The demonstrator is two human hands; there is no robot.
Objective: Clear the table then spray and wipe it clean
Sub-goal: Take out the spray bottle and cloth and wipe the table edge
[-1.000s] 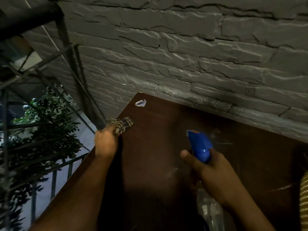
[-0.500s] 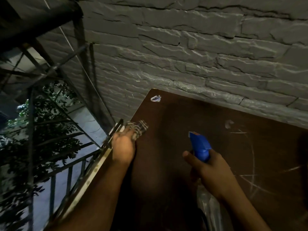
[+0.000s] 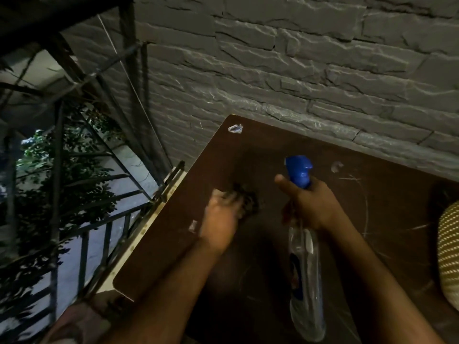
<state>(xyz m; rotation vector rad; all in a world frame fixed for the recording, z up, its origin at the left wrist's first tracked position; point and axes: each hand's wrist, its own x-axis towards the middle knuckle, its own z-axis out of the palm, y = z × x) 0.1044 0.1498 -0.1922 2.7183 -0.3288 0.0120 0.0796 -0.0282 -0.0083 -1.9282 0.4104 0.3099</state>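
Note:
A dark brown table stands against a grey stone wall. My left hand is blurred with motion and presses a dark checked cloth onto the tabletop, left of centre. My right hand grips a clear spray bottle by the neck, its blue trigger head pointing up and away over the table. A small clear scrap lies at the far left corner. Another pale scrap lies just left of my left hand.
The grey stone wall runs along the table's far edge. A metal railing with foliage behind it borders the table's left side. A yellow-striped rounded object sits at the right edge. Pale smears and scratches mark the tabletop.
My left hand has moved with the cloth from the table's left edge inward toward the middle. The view has shifted left. My right hand still holds the bottle.

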